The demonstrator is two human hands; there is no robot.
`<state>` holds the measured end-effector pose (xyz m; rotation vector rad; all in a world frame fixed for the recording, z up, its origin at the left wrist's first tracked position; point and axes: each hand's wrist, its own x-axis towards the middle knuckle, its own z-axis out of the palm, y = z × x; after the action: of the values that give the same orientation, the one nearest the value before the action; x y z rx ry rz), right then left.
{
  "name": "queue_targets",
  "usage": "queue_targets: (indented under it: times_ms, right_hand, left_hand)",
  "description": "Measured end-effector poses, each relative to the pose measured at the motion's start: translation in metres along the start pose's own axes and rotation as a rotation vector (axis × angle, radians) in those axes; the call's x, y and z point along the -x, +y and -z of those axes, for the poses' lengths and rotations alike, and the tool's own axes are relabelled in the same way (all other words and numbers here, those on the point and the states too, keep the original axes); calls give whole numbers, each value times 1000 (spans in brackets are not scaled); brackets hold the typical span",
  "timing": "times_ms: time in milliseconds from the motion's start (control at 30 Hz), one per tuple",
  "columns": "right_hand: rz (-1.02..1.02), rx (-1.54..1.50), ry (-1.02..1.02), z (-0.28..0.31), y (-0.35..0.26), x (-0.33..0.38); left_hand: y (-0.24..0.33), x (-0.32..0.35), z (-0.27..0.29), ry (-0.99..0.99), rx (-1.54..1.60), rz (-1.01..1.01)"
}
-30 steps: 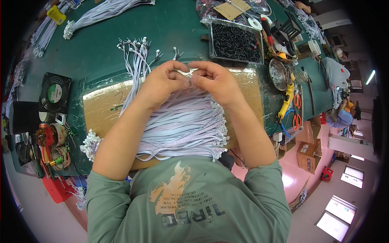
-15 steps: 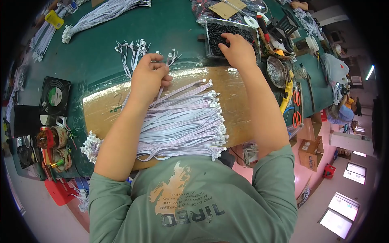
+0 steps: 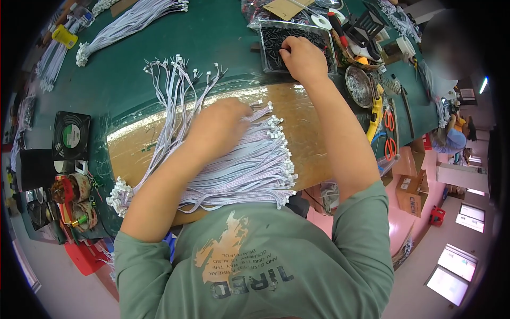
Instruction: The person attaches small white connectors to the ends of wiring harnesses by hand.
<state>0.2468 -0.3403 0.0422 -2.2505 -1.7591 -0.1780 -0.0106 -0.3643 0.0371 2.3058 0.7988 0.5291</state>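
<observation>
My left hand [image 3: 220, 127], smeared by motion, is over the top of a bundle of flat white cables [image 3: 239, 165] with white connectors at their right ends. Its fingers are too blurred to show whether they hold a cable. Other white cables [image 3: 172, 90] fan out beyond that hand, their tips bearing small connectors and dark ends. My right hand [image 3: 305, 59] reaches into a clear bin [image 3: 271, 68] of small black tube-like pieces [image 3: 273, 38]. Its fingers are curled together among the pieces; what they pinch is hidden.
Under the cables lies a brown board [image 3: 305, 122] on the green table [image 3: 122, 64]. Right of the bin are a metal dish [image 3: 359, 87], a yellow tool [image 3: 374, 114] and orange-handled scissors [image 3: 390, 149]. A black fan [image 3: 71, 135] stands at left; a cable bundle [image 3: 133, 24] lies at the back.
My left hand has moved from the loose cable tips back toward me and right, over the bundle. My right hand remains in the bin, its fingers now more curled.
</observation>
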Motion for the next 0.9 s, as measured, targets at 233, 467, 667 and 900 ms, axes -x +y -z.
queue_targets:
  times_ms: [233,467,667,900]
  right_hand:
    - [41,10,4,0,3,-6]
    - [-39,-97,85,7,7,-4]
    - [-118,-674,84,29,-15,28]
    - [-259,-1255,-168,50,-58,78]
  left_hand:
    - [15,-10,-7,-333,-314,116]
    - [1,-15,1,-43,427,348]
    - [4,-14,10,-15,875,514]
    - [-6,-4,6,13,1255,542]
